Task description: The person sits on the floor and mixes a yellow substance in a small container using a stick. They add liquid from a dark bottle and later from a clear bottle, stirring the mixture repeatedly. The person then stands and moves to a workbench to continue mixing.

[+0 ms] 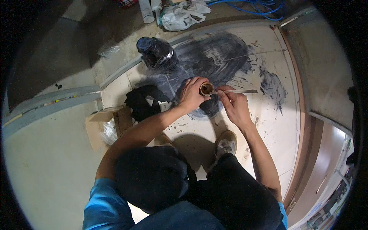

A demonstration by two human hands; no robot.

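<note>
I held a small, round, brown-rimmed container (206, 89) in my left fingers (196, 81), a flat grey strip (248, 91) in my right fingers (225, 98).

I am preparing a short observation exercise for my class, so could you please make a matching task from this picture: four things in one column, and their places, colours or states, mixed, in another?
Things:
1. round hollow piece
2. plastic bag
3. flat strip
4. cardboard box

Places, colours or states:
A. held by the right hand
B. brown and open
C. held by the left hand
D. white, near the top of the picture

Right pairs: 1-C, 2-D, 3-A, 4-B.
</note>
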